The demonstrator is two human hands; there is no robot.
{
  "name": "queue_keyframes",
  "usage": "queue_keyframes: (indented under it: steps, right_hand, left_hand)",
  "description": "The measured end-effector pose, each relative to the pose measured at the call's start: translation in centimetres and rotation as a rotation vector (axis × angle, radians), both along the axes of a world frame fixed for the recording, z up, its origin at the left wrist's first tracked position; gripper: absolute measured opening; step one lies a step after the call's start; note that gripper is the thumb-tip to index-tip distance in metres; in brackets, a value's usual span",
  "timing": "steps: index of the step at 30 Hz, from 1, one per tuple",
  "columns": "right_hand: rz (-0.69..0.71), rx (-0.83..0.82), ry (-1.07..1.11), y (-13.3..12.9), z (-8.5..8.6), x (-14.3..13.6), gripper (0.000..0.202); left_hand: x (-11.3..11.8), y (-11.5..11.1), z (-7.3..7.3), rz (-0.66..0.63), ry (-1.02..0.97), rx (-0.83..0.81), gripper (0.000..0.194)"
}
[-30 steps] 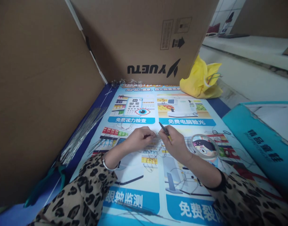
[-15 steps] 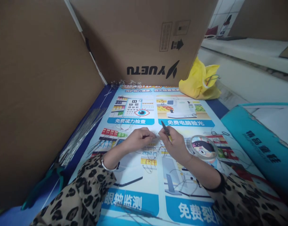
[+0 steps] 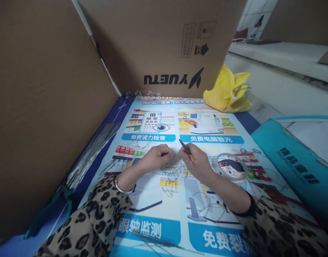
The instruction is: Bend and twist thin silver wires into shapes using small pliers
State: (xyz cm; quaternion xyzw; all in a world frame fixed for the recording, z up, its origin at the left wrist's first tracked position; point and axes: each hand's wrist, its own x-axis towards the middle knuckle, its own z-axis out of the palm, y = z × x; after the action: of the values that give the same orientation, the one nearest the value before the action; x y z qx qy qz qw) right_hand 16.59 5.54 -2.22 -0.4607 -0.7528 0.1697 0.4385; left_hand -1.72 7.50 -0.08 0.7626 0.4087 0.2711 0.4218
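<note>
My left hand (image 3: pixel 159 157) is closed in a pinch over the printed sheet, with thin wire (image 3: pixel 171 175) curling out at its fingertips. A short gap to the right, my right hand (image 3: pixel 197 161) is closed around a slim tool (image 3: pixel 185 147) with a dark pointed tip and a yellow handle; its exact kind is partly hidden by the fingers. The tool's tip points up and left. The right fingertips are close to the wire, but I cannot tell whether they also grip it. Loops of fine wire lie under both hands.
A clear round dish (image 3: pixel 231 167) sits right of my right hand. Bundled wires (image 3: pixel 92 153) and green-handled pliers (image 3: pixel 53 210) lie at left. Cardboard (image 3: pixel 164 43) stands behind, with a yellow bag (image 3: pixel 225 92) beside it. A teal box (image 3: pixel 292 157) stands at right.
My right hand has shifted slightly left toward my left hand, and the tool has tilted further left with it. My left hand has barely moved.
</note>
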Motion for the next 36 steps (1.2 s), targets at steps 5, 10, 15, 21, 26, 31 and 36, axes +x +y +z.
queue_keyframes:
  steps: [5, 10, 15, 21, 26, 31, 36]
  right_hand:
    - [-0.025, 0.081, -0.046, 0.4, 0.1, 0.5, 0.007]
    - [-0.012, 0.253, -0.19, 0.9, -0.6, 1.0, 0.009]
    - [-0.054, 0.264, -0.574, 0.9, -0.6, 1.0, 0.013]
    - [-0.185, 0.306, -0.783, 1.1, 0.3, 1.3, 0.017]
    - [-0.236, 0.438, -0.912, 1.1, 0.6, 1.6, 0.016]
    - [-0.262, 0.518, -0.999, 0.7, 1.1, 1.6, 0.018]
    - [-0.257, 0.561, -1.027, 0.5, 1.7, 1.5, 0.019]
  left_hand:
    - [-0.5, 0.4, 0.3, 0.072, -0.004, 0.046, 0.014]
    - [-1.4, 1.2, -0.1, 0.149, -0.026, 0.131, 0.013]
    - [-1.7, 1.5, -0.2, 0.2, -0.029, 0.199, 0.014]
    - [-1.5, 1.4, -0.2, 0.182, 0.01, 0.286, 0.017]
    - [-1.4, 1.4, -0.6, 0.169, 0.062, 0.352, 0.017]
    - [-1.3, 1.3, -0.8, 0.176, 0.134, 0.384, 0.018]
    - [-1.2, 1.1, -0.6, 0.185, 0.182, 0.394, 0.017]
